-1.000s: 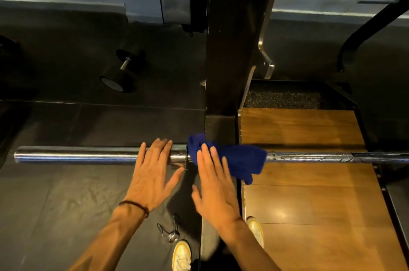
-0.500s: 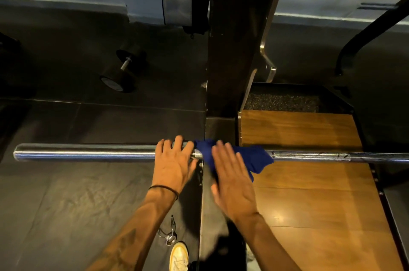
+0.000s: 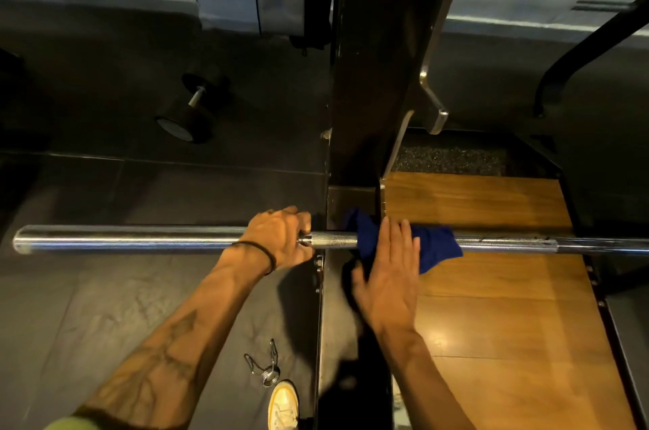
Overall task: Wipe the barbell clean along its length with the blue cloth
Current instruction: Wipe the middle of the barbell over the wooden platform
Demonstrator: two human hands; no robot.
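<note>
A chrome barbell (image 3: pixel 140 239) lies across the view from left to right, its thick sleeve on the left and its knurled shaft running right over the wooden platform. My left hand (image 3: pixel 281 236) grips the bar at the sleeve's collar, fingers curled over it. The blue cloth (image 3: pixel 435 247) is draped over the shaft just right of the black rack post. My right hand (image 3: pixel 389 275) lies flat with straight fingers, pressing the cloth against the bar.
A black rack upright (image 3: pixel 365 78) with a metal J-hook (image 3: pixel 433 106) rises behind the bar. A dumbbell (image 3: pixel 191 106) lies on the dark rubber floor at left. A spring collar clip (image 3: pixel 265 364) sits near my shoe (image 3: pixel 282 407). The wooden platform (image 3: pixel 491 324) spreads to the right.
My left hand went from lying flat on the sleeve to curling round the collar. My right hand and the cloth slid right along the shaft, baring knurled metal between the hands.
</note>
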